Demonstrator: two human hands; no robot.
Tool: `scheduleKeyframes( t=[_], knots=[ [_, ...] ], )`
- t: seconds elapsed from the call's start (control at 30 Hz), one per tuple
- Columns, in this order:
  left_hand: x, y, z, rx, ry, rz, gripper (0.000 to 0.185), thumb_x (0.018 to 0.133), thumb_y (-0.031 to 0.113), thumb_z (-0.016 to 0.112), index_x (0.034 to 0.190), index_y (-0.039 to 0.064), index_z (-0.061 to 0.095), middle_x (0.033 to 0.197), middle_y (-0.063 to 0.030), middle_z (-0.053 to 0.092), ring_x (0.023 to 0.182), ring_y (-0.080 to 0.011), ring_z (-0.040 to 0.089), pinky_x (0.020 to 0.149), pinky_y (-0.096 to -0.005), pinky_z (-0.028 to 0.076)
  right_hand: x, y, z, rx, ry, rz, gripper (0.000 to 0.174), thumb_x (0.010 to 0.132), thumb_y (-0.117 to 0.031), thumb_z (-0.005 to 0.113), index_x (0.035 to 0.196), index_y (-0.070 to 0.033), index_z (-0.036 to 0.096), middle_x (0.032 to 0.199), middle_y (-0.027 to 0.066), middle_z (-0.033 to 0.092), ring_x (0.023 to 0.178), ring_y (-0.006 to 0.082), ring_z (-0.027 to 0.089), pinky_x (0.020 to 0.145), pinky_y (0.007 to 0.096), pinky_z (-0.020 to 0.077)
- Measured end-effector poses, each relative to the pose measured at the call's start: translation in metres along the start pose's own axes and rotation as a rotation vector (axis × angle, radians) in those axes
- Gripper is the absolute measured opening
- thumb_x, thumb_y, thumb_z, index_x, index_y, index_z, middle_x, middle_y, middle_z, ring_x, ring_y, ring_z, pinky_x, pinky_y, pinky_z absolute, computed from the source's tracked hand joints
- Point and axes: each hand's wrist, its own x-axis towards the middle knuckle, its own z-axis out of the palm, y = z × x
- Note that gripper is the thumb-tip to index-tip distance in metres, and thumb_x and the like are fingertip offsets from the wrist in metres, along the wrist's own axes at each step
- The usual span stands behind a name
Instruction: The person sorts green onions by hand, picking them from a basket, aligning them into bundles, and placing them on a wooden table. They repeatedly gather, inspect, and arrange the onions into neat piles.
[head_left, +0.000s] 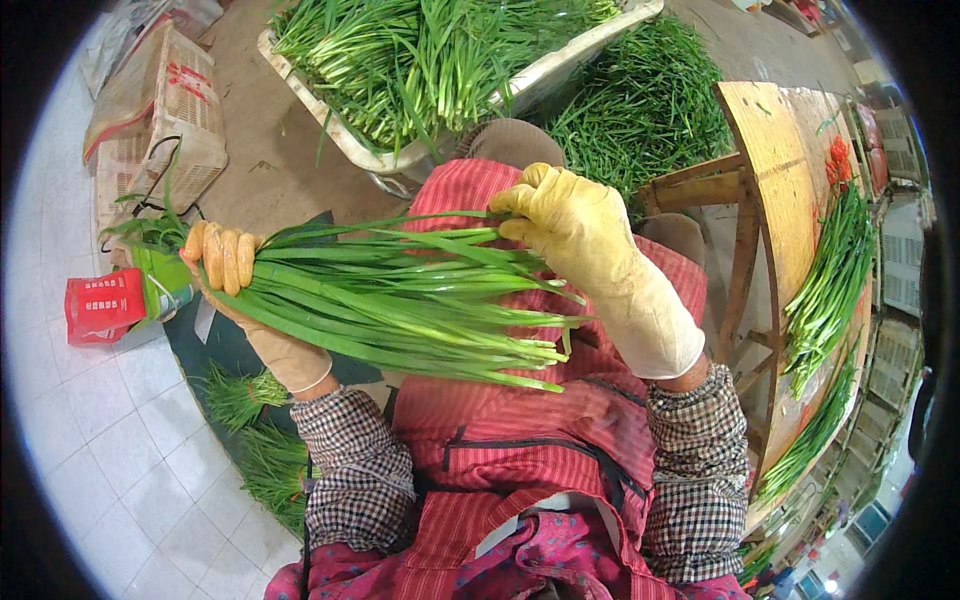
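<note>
My left hand (225, 259), in a pale rubber glove, is closed around the leafy end of a bunch of flat-leaved greens, likely garlic chives (405, 300). The bunch fans out over my lap, its pale stem ends to the right. My right hand (551, 210), in a yellowish rubber glove, pinches a thin leaf or stem at the upper edge of the bunch; its fingertips are partly hidden. Beyond my knees a white plastic tub (337, 131) holds a heap of the same greens.
A loose pile of greens (637, 105) lies behind the tub's right side. At the right, a wooden table (780, 150) bears more greens and red ties (838, 161). Tied bunches (277, 465) lie low at the left. A plastic crate (180, 112) and a red pouch (105, 306) stand farther left.
</note>
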Motion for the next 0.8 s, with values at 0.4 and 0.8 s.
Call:
scheduleKeyframes(
  t=[0.4, 0.8],
  knots=[
    [0.023, -0.016, 0.044, -0.154, -0.124, -0.034, 0.024, 0.104, 0.018, 0.047, 0.081, 0.015, 0.043, 0.053, 0.0050, 0.042, 0.043, -0.0060, 0.040, 0.047, -0.0229, 0.035, 0.003, 0.005, 0.004, 0.129, -0.125, 0.140, 0.021, 0.066, -0.012, 0.077, 0.084, -0.010, 0.067, 0.082, 0.0041, 0.062, 0.077, 0.0241, 0.065, 0.067, 0.0365, 0.0513],
    [0.023, -0.027, 0.066, -0.279, -0.010, 0.015, 0.022, 0.104, 0.019, 0.046, 0.083, 0.013, 0.044, 0.056, 0.0039, 0.038, 0.045, -0.0070, 0.038, 0.049, -0.0244, 0.033, -0.025, -0.004, 0.024, -0.186, 0.285, 0.145, 0.013, 0.077, -0.020, 0.073, 0.084, -0.014, 0.064, 0.081, 0.0038, 0.065, 0.078, 0.0256, 0.064, 0.065, 0.0395, 0.0517]
  ],
)
